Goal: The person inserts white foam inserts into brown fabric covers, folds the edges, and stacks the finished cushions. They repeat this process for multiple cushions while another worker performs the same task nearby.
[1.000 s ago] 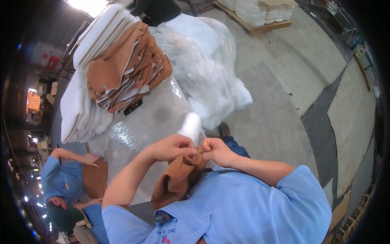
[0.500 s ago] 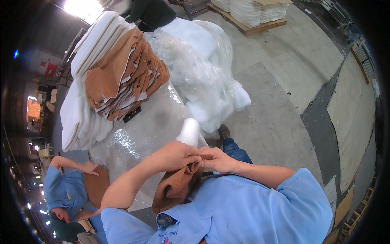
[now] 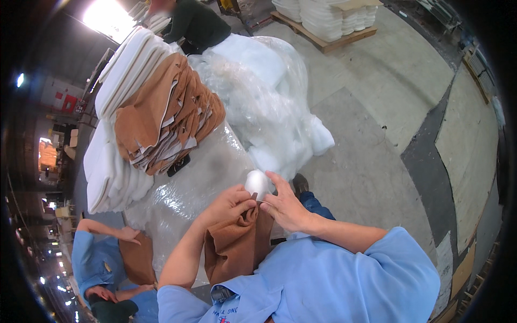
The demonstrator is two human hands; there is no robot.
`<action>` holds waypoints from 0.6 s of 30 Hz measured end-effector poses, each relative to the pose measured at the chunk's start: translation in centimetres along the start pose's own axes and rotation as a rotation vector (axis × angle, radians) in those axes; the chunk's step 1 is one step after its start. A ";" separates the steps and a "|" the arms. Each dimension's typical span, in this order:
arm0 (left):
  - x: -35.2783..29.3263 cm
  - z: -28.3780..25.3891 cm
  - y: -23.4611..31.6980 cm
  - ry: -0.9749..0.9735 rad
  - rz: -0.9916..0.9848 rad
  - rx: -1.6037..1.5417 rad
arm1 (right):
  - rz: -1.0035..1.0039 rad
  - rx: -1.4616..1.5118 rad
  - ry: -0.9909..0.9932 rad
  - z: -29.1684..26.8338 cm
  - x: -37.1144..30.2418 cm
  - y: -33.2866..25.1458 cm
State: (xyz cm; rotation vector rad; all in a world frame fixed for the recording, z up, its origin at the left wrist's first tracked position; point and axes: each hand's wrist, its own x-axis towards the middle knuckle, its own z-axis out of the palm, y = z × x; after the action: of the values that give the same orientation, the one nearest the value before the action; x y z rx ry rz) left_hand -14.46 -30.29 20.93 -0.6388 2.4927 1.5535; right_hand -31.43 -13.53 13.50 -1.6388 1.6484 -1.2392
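My left hand (image 3: pixel 230 204) is closed on the top edge of a brown fabric cover (image 3: pixel 232 248), pinching a fold between thumb and fingers. The cover hangs down in front of my blue shirt. At the cover's right edge is my right hand (image 3: pixel 288 207), its fingers apart and stretched out, the thumb side close to or touching the cloth. Between the two hands, just beyond the cloth, a smooth white rounded piece (image 3: pixel 255 182) sticks up; its lower part is hidden.
A plastic-wrapped table (image 3: pixel 207 156) carries a stack of brown covers (image 3: pixel 156 107) and folded white padding (image 3: pixel 110 167). Bagged white filling (image 3: pixel 258 81) lies beyond. A co-worker (image 3: pixel 99 258) at left holds a brown piece (image 3: pixel 137 258); another person (image 3: pixel 196 24) stands behind. A loaded pallet (image 3: pixel 328 40) is farther back.
My right hand has let go of the cloth and its fingers have spread upward beside the white piece. My left hand still grips the cover, which now hangs more open.
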 end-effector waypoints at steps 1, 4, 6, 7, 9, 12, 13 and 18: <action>0.1 -0.2 0.2 0.016 0.043 0.108 | 0.001 0.018 -0.014 0.0 0.5 0.4; 0.5 -0.8 1.0 0.051 0.112 0.230 | 0.046 0.163 -0.116 -0.2 1.5 1.4; 0.9 -1.2 1.3 0.069 0.152 0.254 | 0.043 0.214 -0.153 -0.4 2.0 1.8; 1.2 -1.4 1.4 0.076 0.177 0.271 | 0.017 0.202 -0.149 -0.5 2.3 1.9; 1.6 -1.8 1.4 0.070 0.183 0.260 | 0.010 0.181 -0.167 -0.7 2.7 2.1; 2.2 -2.3 0.9 0.029 0.129 0.204 | 0.060 0.174 -0.192 -0.8 3.2 2.3; 2.4 -2.5 0.6 0.019 0.118 0.208 | 0.069 0.184 -0.168 -0.7 3.5 2.5; 3.4 -2.3 -0.7 0.054 0.061 0.135 | 0.100 0.183 -0.095 -0.3 5.4 3.7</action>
State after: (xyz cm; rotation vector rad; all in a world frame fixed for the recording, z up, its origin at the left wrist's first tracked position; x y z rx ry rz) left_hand -16.96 -33.55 20.32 -0.5981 2.6523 1.3897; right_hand -34.30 -19.11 11.80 -1.4631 1.4940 -1.2059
